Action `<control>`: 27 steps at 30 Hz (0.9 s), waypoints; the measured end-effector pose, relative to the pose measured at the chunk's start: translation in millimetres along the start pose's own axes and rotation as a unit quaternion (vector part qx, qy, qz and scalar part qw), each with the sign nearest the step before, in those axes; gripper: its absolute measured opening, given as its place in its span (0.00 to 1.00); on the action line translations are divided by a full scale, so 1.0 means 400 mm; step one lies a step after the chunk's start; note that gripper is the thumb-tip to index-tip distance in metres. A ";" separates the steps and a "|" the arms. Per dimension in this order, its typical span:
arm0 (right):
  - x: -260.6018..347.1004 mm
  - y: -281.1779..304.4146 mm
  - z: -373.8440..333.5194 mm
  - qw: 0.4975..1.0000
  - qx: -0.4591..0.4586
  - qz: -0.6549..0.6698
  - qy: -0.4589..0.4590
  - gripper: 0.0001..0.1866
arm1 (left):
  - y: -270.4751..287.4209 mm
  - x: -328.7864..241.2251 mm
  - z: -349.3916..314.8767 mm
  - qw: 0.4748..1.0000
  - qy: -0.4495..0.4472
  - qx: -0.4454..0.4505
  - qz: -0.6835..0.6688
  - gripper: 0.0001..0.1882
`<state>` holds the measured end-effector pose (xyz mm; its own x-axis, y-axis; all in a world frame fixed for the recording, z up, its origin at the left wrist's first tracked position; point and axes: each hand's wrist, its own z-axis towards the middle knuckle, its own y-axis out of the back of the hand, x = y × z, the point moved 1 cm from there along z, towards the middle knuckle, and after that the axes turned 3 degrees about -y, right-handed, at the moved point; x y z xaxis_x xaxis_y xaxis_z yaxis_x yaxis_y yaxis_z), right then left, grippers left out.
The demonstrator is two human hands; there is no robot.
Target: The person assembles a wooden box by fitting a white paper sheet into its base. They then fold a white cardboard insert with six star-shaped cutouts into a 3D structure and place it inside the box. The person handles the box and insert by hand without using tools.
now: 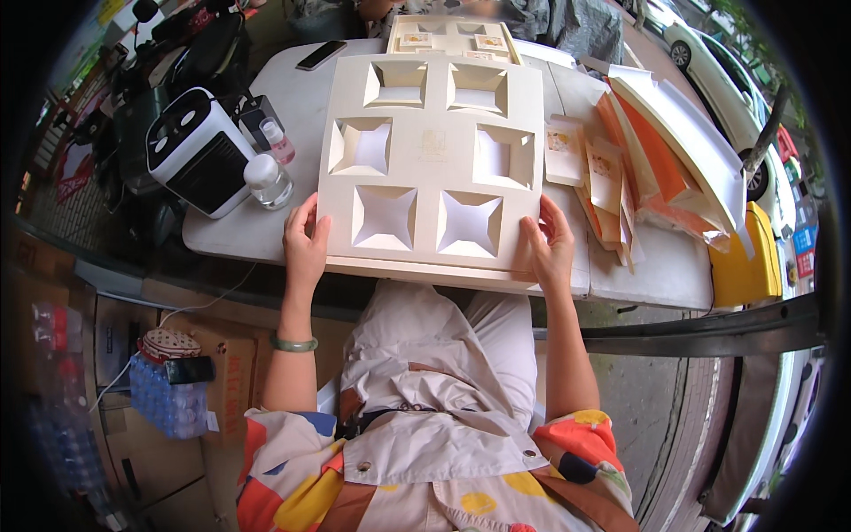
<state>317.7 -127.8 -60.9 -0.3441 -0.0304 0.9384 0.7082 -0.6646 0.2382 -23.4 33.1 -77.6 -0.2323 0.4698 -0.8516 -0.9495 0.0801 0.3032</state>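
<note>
A large cream cardboard box insert (432, 182) with several square recesses lies in front of me, seemingly set in a shallow box at the table's near edge. White shows at the bottom of its recesses. At its left side edge, near the lower corner, my left hand (306, 238) grips with the thumb on top. My right hand (551, 239) holds the opposite edge the same way, thumb above and fingers at the side. What lies under the insert is hidden.
Another recessed box (455, 40) sits behind. Folded small cartons (605, 182) and orange-white card sheets (665, 151) lie right. A phone (321, 55), a white air cooler (199, 152), a jar (268, 181) and a pink bottle (277, 142) stand left on the white table (226, 238).
</note>
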 end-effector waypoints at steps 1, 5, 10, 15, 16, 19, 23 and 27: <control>-0.001 0.002 -0.006 0.999 -0.004 -0.039 0.006 0.24 | 0.002 0.002 -0.003 0.999 -0.016 -0.007 0.028 0.20; -0.013 0.000 -0.022 0.998 -0.018 -0.053 0.000 0.24 | -0.003 -0.004 -0.008 0.996 0.001 0.000 0.089 0.20; -0.035 0.005 -0.022 0.997 -0.017 -0.071 -0.001 0.24 | -0.005 -0.022 -0.005 0.987 -0.007 0.017 0.158 0.20; -0.043 0.018 -0.024 0.997 0.000 -0.077 -0.010 0.23 | -0.008 -0.037 -0.021 0.987 -0.004 0.025 0.157 0.21; -0.044 0.024 -0.026 0.997 0.003 -0.079 -0.007 0.23 | -0.011 -0.048 -0.026 0.988 -0.010 0.026 0.153 0.20; -0.048 0.042 -0.043 0.993 -0.001 -0.115 0.000 0.22 | -0.013 -0.071 -0.043 0.984 -0.004 0.036 0.177 0.19; -0.010 0.064 -0.048 0.985 0.016 -0.173 0.006 0.22 | -0.027 -0.068 -0.056 0.980 -0.037 0.034 0.193 0.20; -0.010 0.068 -0.047 0.989 0.007 -0.147 0.024 0.20 | -0.030 -0.081 -0.047 0.972 -0.018 0.069 0.223 0.20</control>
<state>326.8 -159.7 -62.9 -0.5648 0.1266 0.8155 0.5825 -0.6389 0.5026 -8.4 0.3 -61.6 -0.6048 0.5156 -0.6069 -0.7179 -0.0232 0.6958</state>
